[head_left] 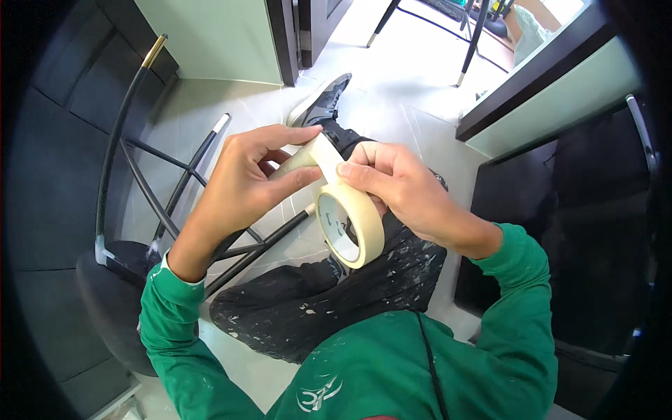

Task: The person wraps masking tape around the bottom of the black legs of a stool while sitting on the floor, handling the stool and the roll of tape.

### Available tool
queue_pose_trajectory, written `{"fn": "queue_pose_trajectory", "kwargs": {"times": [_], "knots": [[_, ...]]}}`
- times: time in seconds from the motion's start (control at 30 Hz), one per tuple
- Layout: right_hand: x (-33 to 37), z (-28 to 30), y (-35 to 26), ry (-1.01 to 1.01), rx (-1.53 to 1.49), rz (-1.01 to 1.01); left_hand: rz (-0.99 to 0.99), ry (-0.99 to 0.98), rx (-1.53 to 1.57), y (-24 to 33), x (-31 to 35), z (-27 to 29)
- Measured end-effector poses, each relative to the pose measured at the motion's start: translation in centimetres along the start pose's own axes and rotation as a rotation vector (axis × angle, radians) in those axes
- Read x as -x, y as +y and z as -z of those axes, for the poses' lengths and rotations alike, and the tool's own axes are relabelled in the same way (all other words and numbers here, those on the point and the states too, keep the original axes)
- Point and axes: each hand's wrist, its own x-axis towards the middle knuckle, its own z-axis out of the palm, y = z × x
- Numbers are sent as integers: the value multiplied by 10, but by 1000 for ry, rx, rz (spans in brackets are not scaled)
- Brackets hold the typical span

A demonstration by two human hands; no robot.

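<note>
A roll of cream masking tape [371,222] hangs below my right hand [402,185], its white inner core facing left. My right thumb and fingers pinch the tape just above the roll. From there a short strip of tape [323,157] runs up and left to my left hand [255,175], which holds it between thumb and forefinger. The inner fingers of both hands are partly hidden. Beside my left wrist lies an upturned black stool [119,133]; one leg end is gold, and other leg ends look covered in white or cream.
My paint-spotted dark trousers [399,280] and a grey shoe [322,101] stretch over the pale tiled floor [245,98]. A dark panel [560,231] stands at the right, a door frame [283,42] ahead. Farther off are more black legs [476,42].
</note>
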Motion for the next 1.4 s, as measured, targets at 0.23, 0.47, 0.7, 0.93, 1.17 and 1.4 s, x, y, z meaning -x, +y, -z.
{"fn": "queue_pose_trajectory", "kwargs": {"times": [0.23, 0.47, 0.7, 0.93, 1.17, 1.4], "knots": [[-5, 9, 9, -19, 1, 28, -101, 58, -134, 5, -7, -5], [-10, 9, 22, 1, -31, 81, -129, 64, -185, 9, -8, -6], [-19, 15, 29, 9, 74, 185, -174, 53, -279, 8, -8, -5], [-28, 18, 42, -14, 80, 311, -131, 29, -279, 9, -8, -4], [-41, 21, 54, -32, 63, 358, -132, 22, -308, 5, -5, -5], [-52, 23, 61, -41, -43, 396, 47, 203, -389, 25, 1, -28]]}}
